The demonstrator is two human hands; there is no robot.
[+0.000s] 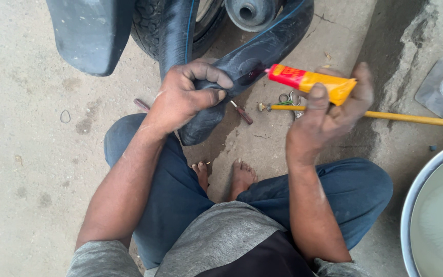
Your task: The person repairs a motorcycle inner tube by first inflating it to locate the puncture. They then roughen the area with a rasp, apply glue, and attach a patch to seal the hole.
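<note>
Two bare hands work over a black inner tube [242, 56] that loops out from a tyre [152, 23] at twelve o'clock. The left hand [183, 97] is clenched around a fold of the tube, fingers curled over its top edge and thumb pressed against the near face, so the rubber bulges out of the fist toward one o'clock and hangs down toward six. The right hand [329, 115] grasps a red and yellow tube of adhesive [311, 82] by its flat yellow end, thumb on top and fingers behind; the red nozzle end points toward nine o'clock and touches the inner tube just beside a dark glossy patch [249, 72], at about two o'clock from the left fist. On the concrete floor [32, 143] between the hands lie a small red-handled tool [242, 113] and a yellow hose [416, 119] running off toward three o'clock. A metal basin of water [437, 215] sits at four o'clock, and the person's bare feet [226, 177] rest below the hands.
</note>
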